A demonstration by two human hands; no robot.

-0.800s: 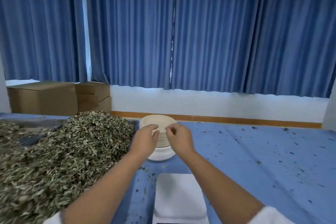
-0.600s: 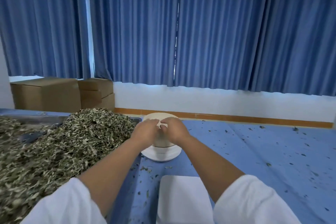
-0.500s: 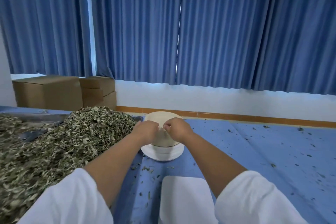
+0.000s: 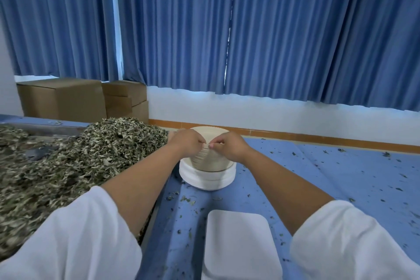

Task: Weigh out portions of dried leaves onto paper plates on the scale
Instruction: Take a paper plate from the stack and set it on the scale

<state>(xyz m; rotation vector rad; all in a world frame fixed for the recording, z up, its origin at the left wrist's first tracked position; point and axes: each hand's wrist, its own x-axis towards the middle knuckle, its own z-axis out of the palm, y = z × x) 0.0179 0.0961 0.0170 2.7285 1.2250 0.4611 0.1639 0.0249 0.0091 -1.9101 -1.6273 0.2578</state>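
Soft daylight filters through closed blue curtains and flares at a bright gap on the left, leaving even light and faint shadows. Wide-angle bend bows the frame's edges; dried leaves and white sleeves nearest the lens smear.

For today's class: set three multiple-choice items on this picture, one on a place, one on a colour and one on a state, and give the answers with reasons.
1. Where is the leaf pile from the plate stack? A left; B right; C on top.
2. The curtains are: A red; B blue; C green.
3. The left hand and right hand are: A hanging idle; B scooping leaves; C pinching the stack's top edge.

Answers: 1 A, the pile sits left of the stack. 2 B, every fold is blue. 3 C, both hands pinch at the stack's upper rim.
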